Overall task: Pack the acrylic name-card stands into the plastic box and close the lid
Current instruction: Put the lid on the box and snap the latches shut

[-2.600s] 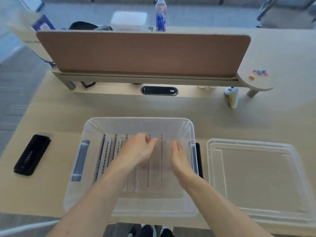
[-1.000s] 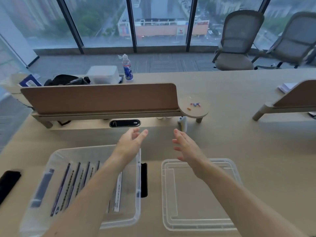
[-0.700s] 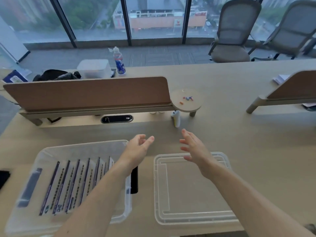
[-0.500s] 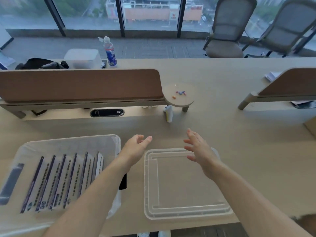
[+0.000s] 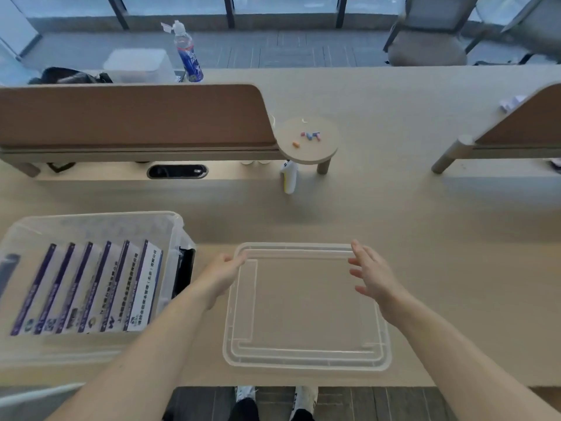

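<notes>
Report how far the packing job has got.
Done: the name-card stands lie in a row inside the plastic box. In hand: the left hand is at the far-left corner of the lid, grip unclear; the right hand hovers open by its right edge. Left: the lid lies flat on the table, not yet on the box.

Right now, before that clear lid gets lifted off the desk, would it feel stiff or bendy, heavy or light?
Probably light: the lid is thin clear plastic, the desk showing through. Likely a bit bendy across its broad flat middle, though the stepped rim should stiffen it. It lies flat, so it may slide when nudged.
</notes>
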Demonstrator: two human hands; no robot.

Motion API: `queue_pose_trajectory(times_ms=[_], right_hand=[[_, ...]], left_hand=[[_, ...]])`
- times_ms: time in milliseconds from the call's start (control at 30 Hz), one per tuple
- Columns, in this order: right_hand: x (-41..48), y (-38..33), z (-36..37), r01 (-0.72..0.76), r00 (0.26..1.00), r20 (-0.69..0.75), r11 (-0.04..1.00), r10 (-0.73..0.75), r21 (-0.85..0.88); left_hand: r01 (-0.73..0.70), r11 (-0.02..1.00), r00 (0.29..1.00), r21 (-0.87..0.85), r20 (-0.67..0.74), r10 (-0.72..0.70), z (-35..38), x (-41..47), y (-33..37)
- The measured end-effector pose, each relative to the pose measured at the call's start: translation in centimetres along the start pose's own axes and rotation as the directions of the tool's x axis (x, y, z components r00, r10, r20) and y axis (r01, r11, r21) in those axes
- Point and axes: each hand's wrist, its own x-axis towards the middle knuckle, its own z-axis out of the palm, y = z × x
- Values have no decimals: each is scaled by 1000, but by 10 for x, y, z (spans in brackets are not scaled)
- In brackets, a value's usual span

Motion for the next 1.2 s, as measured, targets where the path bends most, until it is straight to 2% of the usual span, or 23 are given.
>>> queue_pose_trajectory(times_ms=[233, 367, 600, 867, 1200], right_hand=[[37, 47, -25, -36, 998, -58, 995, 30, -98], [53, 76, -35, -100, 992, -97, 977, 83, -188], [75, 106, -28, -148, 980, -169, 945, 102, -292], [98, 129, -26, -223, 952, -275, 918, 133, -329], [102, 108, -33, -182, 953, -266, 975, 142, -131]], left_hand=[[127, 991, 992, 45, -19, -126, 12, 13, -31], [196, 981, 981, 4, 5, -196, 22, 23, -47], [153, 987, 987, -53, -43, -155, 41, 37, -65], [159, 987, 983, -22, -92, -161, 44, 59, -78], [90, 995, 986, -45, -140, -95, 42, 43, -41]])
